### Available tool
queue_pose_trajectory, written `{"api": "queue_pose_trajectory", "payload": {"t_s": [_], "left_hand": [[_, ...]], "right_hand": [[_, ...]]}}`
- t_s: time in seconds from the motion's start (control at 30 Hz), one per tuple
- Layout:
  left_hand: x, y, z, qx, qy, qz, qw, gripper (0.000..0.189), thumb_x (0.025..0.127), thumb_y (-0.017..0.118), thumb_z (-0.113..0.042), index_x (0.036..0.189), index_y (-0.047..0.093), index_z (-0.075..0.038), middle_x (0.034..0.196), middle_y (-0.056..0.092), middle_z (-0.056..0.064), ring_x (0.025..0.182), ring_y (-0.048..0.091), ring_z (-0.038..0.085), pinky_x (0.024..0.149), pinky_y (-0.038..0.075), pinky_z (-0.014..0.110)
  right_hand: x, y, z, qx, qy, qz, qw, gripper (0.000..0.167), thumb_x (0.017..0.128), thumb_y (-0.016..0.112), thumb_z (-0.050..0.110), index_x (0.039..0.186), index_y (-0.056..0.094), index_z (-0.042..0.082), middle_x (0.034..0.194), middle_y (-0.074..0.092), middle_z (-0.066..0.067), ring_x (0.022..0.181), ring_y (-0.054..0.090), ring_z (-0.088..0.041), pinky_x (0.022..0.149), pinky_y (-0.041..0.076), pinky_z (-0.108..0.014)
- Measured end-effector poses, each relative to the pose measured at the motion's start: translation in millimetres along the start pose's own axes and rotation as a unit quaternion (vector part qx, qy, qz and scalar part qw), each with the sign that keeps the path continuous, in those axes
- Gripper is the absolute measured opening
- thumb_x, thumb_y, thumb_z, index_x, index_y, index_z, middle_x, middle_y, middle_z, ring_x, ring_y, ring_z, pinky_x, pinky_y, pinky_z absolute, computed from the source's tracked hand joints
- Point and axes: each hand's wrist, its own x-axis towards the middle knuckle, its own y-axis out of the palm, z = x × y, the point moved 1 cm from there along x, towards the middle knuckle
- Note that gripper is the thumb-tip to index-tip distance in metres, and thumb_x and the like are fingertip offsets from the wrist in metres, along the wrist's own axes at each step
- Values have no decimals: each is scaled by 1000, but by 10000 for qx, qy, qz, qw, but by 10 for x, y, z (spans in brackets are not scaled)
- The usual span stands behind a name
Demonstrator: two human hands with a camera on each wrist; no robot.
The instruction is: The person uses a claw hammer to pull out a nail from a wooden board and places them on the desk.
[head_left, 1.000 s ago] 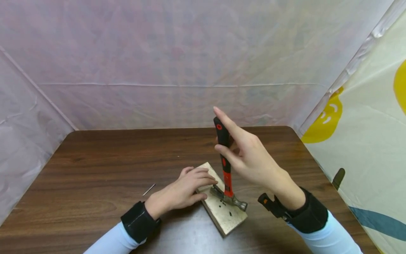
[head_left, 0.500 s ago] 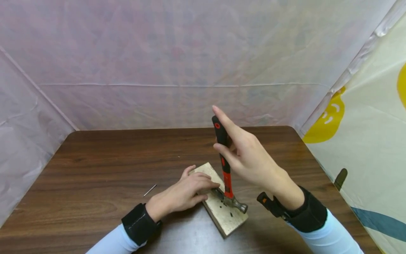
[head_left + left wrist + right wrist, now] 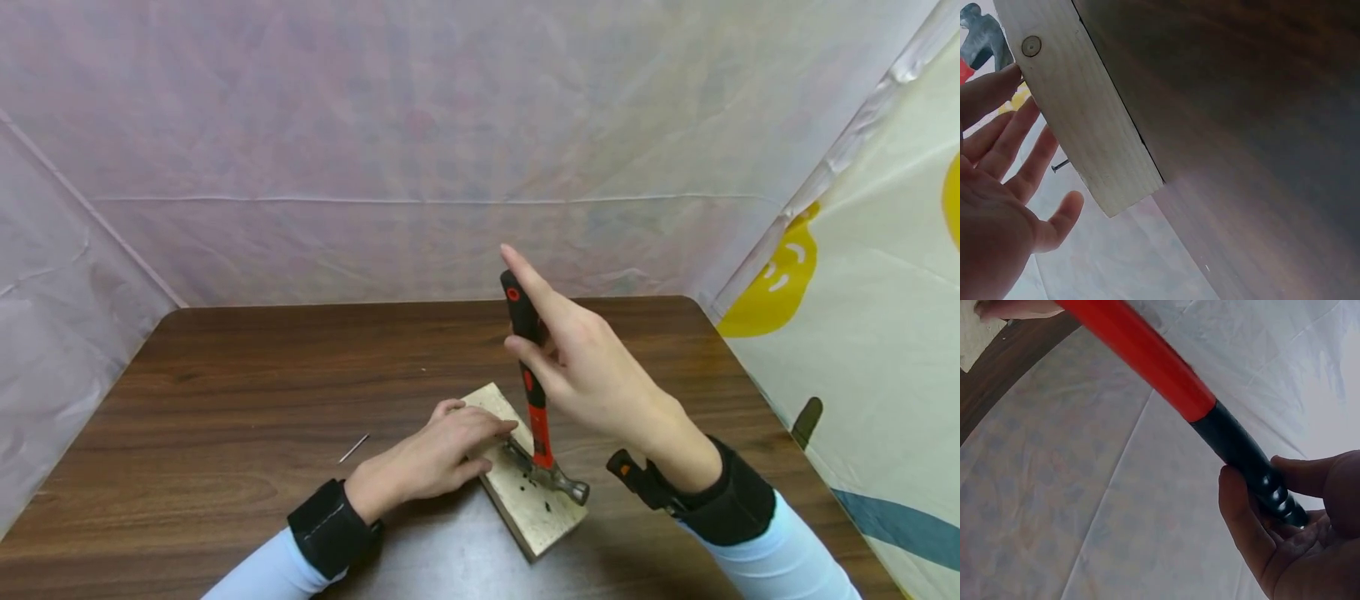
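Observation:
A claw hammer (image 3: 538,425) with a black-and-red handle stands nearly upright, head down over a pale wooden block (image 3: 551,518). My right hand (image 3: 600,367) grips the black end of the handle, index finger stretched up along it; the right wrist view shows fingers and thumb around the grip (image 3: 1254,462). My left hand (image 3: 431,454) rests on the block's left side, fingertips right by the hammer's claw. From the left wrist, its fingers lie loosely extended along the block's edge, thumb apart. A nail (image 3: 1060,166) sticks out of the block beside them. Several dark marks dot the block's top.
A loose nail (image 3: 353,448) lies on the brown wooden table (image 3: 225,392), left of the left hand. Pale cloth (image 3: 420,167) hangs behind the table's far edge, and a printed cloth (image 3: 862,333) hangs on the right. Both wrists carry black straps.
My left fingers have shifted slightly on the block, the outer ones spreading and then drawing in beside the claw. The hammer's head has moved slightly right, with the right hand keeping its grip.

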Motion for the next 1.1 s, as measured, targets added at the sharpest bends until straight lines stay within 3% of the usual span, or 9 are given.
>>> {"api": "queue_pose_trajectory", "payload": {"t_s": [0.23, 0.67, 0.8, 1.0, 1.1], "left_hand": [[-5, 18, 11, 190, 158, -68, 9997, 40, 92, 76, -12, 131, 69, -10, 130, 65, 1, 124, 56, 17, 103, 36, 53], [-18, 11, 11, 357, 250, -36, 9990, 39, 91, 76, -12, 129, 72, -12, 129, 65, 1, 123, 56, 18, 96, 40, 47], [-16, 16, 14, 350, 221, 5, 9991, 39, 92, 76, -12, 130, 72, -13, 129, 65, 1, 124, 56, 18, 95, 40, 47], [-14, 10, 11, 282, 194, 40, 9994, 39, 92, 76, -12, 131, 71, -12, 130, 66, 2, 124, 56, 19, 96, 41, 48], [-16, 10, 8, 222, 200, 48, 9995, 40, 92, 75, -12, 132, 71, -14, 130, 66, 0, 125, 56, 19, 96, 40, 48]], "right_hand": [[-7, 28, -16, -111, 31, 271, 9996, 88, 98, 70, 6, 167, 16, 20, 92, 54, 1, 62, 45, -10, 57, 45, -28], [116, 145, -27, -67, 29, 518, 9986, 86, 100, 70, 12, 166, 17, 26, 87, 49, 3, 61, 42, -11, 57, 42, -31], [129, 172, -47, -12, 12, 501, 9987, 85, 99, 70, 11, 166, 19, 26, 93, 54, 2, 61, 43, -11, 57, 43, -30], [165, 207, -48, 64, -73, 599, 9982, 85, 100, 68, 9, 167, 17, 23, 120, 62, -7, 66, 48, -12, 63, 47, -32], [182, 217, -57, -8, -39, 557, 9984, 84, 100, 68, 10, 166, 17, 22, 119, 62, -7, 67, 49, -13, 65, 48, -32]]}}
